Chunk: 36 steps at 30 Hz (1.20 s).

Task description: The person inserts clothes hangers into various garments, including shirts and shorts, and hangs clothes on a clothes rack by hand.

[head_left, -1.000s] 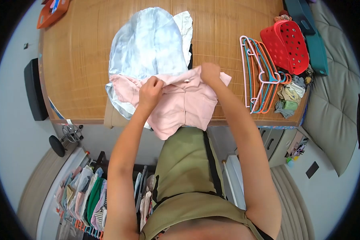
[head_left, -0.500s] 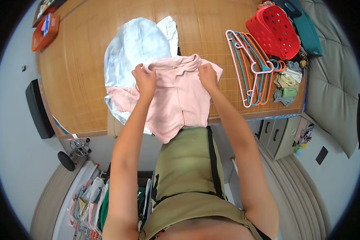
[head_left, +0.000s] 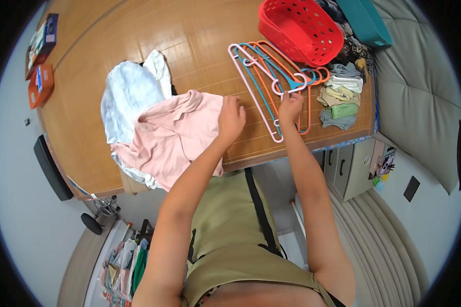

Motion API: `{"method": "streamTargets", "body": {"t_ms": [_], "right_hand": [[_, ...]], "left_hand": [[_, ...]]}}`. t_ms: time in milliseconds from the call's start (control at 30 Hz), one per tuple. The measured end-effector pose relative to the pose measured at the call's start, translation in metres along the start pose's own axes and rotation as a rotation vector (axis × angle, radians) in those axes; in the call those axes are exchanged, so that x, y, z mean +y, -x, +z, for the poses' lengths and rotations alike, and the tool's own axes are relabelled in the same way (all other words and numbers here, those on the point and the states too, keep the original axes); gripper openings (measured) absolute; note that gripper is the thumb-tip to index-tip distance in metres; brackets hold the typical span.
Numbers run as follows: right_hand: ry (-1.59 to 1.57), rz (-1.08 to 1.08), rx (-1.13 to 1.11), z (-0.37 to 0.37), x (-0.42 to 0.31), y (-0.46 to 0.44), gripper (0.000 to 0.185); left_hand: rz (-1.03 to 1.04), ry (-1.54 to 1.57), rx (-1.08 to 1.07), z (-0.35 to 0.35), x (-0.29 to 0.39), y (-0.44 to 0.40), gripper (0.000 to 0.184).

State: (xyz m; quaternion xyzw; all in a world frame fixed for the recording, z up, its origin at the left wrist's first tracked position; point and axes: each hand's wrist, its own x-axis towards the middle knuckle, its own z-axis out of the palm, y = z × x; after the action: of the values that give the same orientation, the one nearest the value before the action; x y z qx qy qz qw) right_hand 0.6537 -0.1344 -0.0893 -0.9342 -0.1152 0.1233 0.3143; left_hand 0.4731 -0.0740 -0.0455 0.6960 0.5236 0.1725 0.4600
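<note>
The pink garment (head_left: 176,128) lies rumpled toward the front of the table, partly over a pale blue garment (head_left: 130,92). A white garment (head_left: 160,71) shows behind them. Beside the pink garment's right edge is my left hand (head_left: 231,118), its fingers loosely bent and apart, holding nothing visible. My right hand (head_left: 291,107) is over the group of hangers at the right, its fingers closed at the hook of the pink hanger (head_left: 253,94). Orange and blue hangers (head_left: 293,83) lie under and beside the pink one.
A red perforated basket (head_left: 302,33) stands behind the hangers, with a teal bin (head_left: 364,23) beyond it. Folded clothes (head_left: 343,96) are stacked right of the hangers. An orange basket (head_left: 41,86) is at the far left. More clothes (head_left: 124,268) hang below the table.
Both hands have left the pink garment's upper edge and moved right, the right one to the hangers. The pink garment now lies collapsed. The view has shifted toward the right.
</note>
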Motion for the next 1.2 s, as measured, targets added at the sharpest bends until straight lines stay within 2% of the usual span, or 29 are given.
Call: {"method": "streamTargets", "body": {"t_ms": [133,167,267,300,400,500,600,667,733,833,933,967,1067,1167,1200], "right_hand": [[-0.249,0.262,-0.07,0.001,0.0,-0.029,0.032],[-0.161,0.259,-0.047,0.002,-0.001,-0.031,0.025],[-0.305,0.207,0.026,0.004,-0.004,-0.025,0.022],[-0.34,0.107,0.027,-0.002,-0.009,-0.016,0.021],[-0.496,-0.077,-0.27,0.003,-0.006,0.018,0.018],[-0.549,0.109,-0.603,0.006,-0.019,0.044,0.014],[-0.37,-0.149,-0.575,0.002,-0.048,0.064,0.015],[-0.328,-0.148,-0.685,0.001,-0.069,0.077,0.017],[-0.377,-0.16,-0.801,0.007,-0.077,0.091,0.018],[-0.222,-0.364,-0.82,0.024,-0.084,0.109,0.017],[-0.075,-0.624,-0.727,0.033,-0.099,0.126,0.018],[-0.037,-0.723,-0.681,0.035,-0.107,0.131,0.018],[0.008,-0.757,-0.809,0.044,-0.128,0.152,0.019],[-0.046,-0.629,-1.102,0.066,-0.14,0.192,0.019],[-0.14,-0.671,-1.131,0.065,-0.149,0.211,0.017]], "left_hand": [[0.073,-0.033,-0.076,0.037,0.023,-0.011,0.028],[0.053,-0.022,-0.091,0.042,0.028,-0.013,0.028],[0.058,-0.039,-0.098,0.048,0.025,-0.015,0.028],[0.072,-0.05,-0.09,0.048,0.021,-0.016,0.027],[-0.011,-0.013,-0.106,0.03,0.015,-0.012,0.023],[-0.093,-0.057,-0.035,-0.002,-0.005,-0.001,0.024],[-0.015,-0.297,0.27,-0.058,-0.053,0.012,0.025],[-0.133,-0.655,0.522,-0.105,-0.081,0.015,0.031],[-0.188,-0.703,0.788,-0.15,-0.102,0.017,0.031],[-0.42,-0.726,0.65,-0.203,-0.124,0.024,0.026],[-0.456,-0.368,0.597,-0.224,-0.144,0.025,0.019],[-0.357,-0.32,0.658,-0.221,-0.146,0.028,0.016],[-0.2,-0.226,0.583,-0.211,-0.108,0.051,0.014],[-0.091,-0.131,0.467,-0.19,-0.068,0.086,0.012],[-0.082,-0.087,0.459,-0.189,-0.06,0.094,0.012]]}}
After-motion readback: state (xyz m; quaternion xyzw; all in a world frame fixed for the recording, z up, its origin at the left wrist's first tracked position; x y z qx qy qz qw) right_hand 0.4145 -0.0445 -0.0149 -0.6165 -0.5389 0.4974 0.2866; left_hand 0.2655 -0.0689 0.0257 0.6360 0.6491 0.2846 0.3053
